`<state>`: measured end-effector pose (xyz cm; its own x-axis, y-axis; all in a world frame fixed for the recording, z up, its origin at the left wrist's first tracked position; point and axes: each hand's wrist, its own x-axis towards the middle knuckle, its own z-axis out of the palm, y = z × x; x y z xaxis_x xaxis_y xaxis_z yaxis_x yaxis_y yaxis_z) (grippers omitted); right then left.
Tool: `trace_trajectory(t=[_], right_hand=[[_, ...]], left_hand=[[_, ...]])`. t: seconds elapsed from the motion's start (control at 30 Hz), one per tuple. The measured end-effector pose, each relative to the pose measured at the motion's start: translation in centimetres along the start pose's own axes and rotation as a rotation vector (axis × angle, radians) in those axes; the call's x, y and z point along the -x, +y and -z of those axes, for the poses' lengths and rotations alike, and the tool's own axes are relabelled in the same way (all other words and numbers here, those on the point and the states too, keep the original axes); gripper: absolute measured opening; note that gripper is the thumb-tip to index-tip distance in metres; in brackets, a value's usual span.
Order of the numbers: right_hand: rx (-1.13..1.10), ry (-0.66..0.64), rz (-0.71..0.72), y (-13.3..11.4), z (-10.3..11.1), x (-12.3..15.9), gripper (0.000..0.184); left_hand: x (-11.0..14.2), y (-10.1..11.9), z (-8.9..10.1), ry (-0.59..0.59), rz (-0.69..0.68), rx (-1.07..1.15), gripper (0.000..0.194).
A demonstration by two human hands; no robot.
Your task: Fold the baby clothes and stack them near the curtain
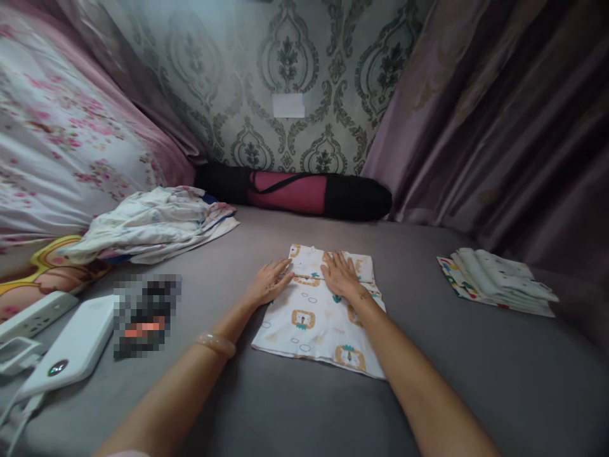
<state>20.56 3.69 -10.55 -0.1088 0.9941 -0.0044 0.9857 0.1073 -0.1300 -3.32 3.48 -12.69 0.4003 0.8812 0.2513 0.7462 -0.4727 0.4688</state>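
Note:
A white cloth (323, 317) printed with orange lion faces and green leaves lies flat on the grey bed sheet, its far end folded over toward me in a strip. On the left edge of that fold rests my left hand (270, 282), fingers stretched out, partly on the cloth and partly on the sheet. My right hand (341, 278) lies flat across the folded strip, its fingers spread and pointing away from me. Neither hand grips anything. Part of the cloth's right side is hidden beneath my right hand and forearm.
Folded cloths (499, 279) are stacked at the right. A loose heap of cloths (147, 219) lies at the left, near a white power bank (71, 343) with cables and a power strip (40, 315). Along the wall stretches a black and dark-pink bag (290, 192).

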Motion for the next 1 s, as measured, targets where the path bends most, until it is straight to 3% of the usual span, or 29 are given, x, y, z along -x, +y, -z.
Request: trace_trajectory(t=[0.17, 0.3, 0.47, 0.73, 0.87, 1.0], right_hand=[[0.001, -0.121, -0.021, -0.1, 0.5, -0.7, 0.058], [-0.012, -0.049, 0.030, -2.5, 1.0, -1.5, 0.058], [-0.041, 0.019, 0.114, -6.2, -0.2, -2.4, 0.057], [-0.068, -0.012, 0.098, -6.8, -1.2, -3.5, 0.056], [-0.048, 0.081, 0.123, -9.0, -1.4, -3.8, 0.057], [-0.022, 0.046, 0.135, -11.2, -1.9, -4.1, 0.057]], left_hand=[[-0.1, -0.2, -0.1, 0.046, 0.011, 0.065, 0.055], [-0.2, -0.5, -0.3, 0.080, 0.028, 0.103, 0.052], [-0.2, -0.6, -0.4, 0.073, 0.084, 0.134, 0.046], [-0.4, -0.3, -0.3, 0.109, 0.103, 0.162, 0.045], [-0.4, -0.3, -0.2, 0.141, 0.125, 0.181, 0.046], [-0.6, -0.7, -0.4, 0.175, 0.126, 0.184, 0.050]])
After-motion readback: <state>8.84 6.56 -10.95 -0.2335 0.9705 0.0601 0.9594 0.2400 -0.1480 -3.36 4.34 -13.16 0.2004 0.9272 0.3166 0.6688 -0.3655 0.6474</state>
